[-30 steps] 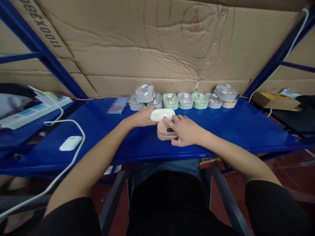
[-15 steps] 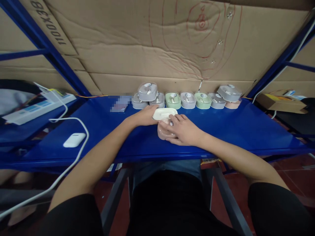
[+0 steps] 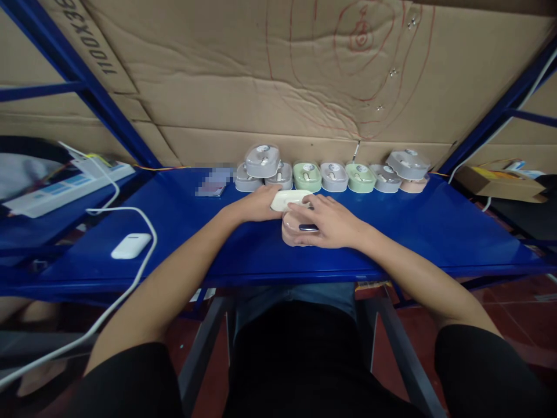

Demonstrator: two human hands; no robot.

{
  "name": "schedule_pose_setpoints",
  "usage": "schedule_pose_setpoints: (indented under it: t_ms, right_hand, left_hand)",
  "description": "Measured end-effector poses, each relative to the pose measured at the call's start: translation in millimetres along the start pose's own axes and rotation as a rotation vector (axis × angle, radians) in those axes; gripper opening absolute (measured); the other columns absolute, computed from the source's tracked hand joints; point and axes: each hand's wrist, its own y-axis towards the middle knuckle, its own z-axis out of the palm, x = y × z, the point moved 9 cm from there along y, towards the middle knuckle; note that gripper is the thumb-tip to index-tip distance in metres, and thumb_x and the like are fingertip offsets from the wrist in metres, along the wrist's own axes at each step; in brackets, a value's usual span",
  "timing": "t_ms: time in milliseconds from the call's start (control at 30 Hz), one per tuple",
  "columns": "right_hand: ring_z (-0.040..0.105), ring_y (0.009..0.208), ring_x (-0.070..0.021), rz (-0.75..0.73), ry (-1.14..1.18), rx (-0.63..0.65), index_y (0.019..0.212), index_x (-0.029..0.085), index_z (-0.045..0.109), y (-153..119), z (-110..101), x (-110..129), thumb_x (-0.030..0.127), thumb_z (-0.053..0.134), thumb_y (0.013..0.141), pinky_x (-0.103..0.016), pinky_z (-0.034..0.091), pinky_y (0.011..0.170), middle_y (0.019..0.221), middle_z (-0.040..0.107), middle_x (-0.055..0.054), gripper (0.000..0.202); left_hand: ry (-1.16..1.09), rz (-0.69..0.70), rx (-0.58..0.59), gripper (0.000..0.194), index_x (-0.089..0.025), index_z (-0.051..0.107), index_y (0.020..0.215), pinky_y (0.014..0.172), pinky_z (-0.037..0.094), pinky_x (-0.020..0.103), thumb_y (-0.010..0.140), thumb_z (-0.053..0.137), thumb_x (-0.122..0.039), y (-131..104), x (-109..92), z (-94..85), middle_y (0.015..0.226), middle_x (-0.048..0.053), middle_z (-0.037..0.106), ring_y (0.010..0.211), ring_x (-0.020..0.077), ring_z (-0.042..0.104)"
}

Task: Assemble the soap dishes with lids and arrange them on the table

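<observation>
My left hand (image 3: 264,203) grips the left end of a shallow cream-white dish (image 3: 281,200), thumb and fingers round its edge. The dish is tilted, just behind a pink box (image 3: 289,231) with a clear lid that rests near the front of the blue table. My right hand (image 3: 337,222) curls over the right side of this box, its fingers spread across the lid and side. The index finger reaches toward the dish. A dark, narrow oval piece (image 3: 308,227) shows between thumb and fingers; I cannot tell what it is.
Similar lidded boxes in grey (image 3: 334,177), green (image 3: 362,177) and pink line the back of the blue table (image 3: 418,232), some stacked. A white earbud case (image 3: 130,246) and a white cable (image 3: 145,264) lie left. Cardboard (image 3: 209,87) closes off the back.
My right hand has shifted slightly up and turned on the pink box, and the dark oval piece now shows under its fingers. The left hand keeps holding the dish.
</observation>
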Motion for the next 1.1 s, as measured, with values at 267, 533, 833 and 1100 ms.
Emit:
schedule_pose_setpoints:
  t_ms: [267,533,833,1100]
  right_hand:
    - [0.068,0.121,-0.0396,0.018,-0.035,0.05,0.178,0.02,0.057,4.6,3.0,9.0,0.074,0.062,0.115,-0.051,0.051,0.105,0.148,0.07,-0.025,0.083]
    - [0.069,0.12,-0.0403,0.085,-0.09,0.037,0.175,0.019,0.058,1.5,0.9,12.3,0.075,0.058,0.116,-0.05,0.05,0.103,0.149,0.072,-0.027,0.082]
    - [0.07,0.124,-0.0467,0.203,-0.154,0.051,0.18,0.016,0.052,-0.8,-8.1,12.9,0.075,0.048,0.117,-0.051,0.048,0.102,0.15,0.07,-0.031,0.086]
    - [0.07,0.117,-0.0429,0.202,-0.159,0.081,0.176,0.017,0.055,-0.5,-0.1,17.3,0.074,0.051,0.117,-0.047,0.047,0.096,0.144,0.072,-0.029,0.082]
  left_hand:
    - [-0.002,0.009,0.005,0.064,-0.022,0.071,0.14,0.12,0.061,0.063,0.088,0.08,-0.057,-1.2,-7.1,-2.3,0.15,0.022,0.078,0.142,0.0475,0.074]
    - [0.004,-0.018,0.012,0.072,-0.021,0.069,0.148,0.122,0.059,0.065,0.087,0.083,-0.057,-0.9,-5.9,-2.0,0.154,0.022,0.076,0.146,0.0493,0.071]
    - [0.0,-0.006,0.008,0.066,-0.024,0.071,0.143,0.117,0.062,0.061,0.087,0.082,-0.059,-2.2,-6.7,-2.4,0.146,0.019,0.08,0.14,0.0469,0.074]
    - [0.016,0.016,0.032,0.059,-0.022,0.073,0.141,0.123,0.059,0.064,0.092,0.077,-0.056,-2.6,-14.2,-2.6,0.146,0.02,0.079,0.143,0.047,0.072]
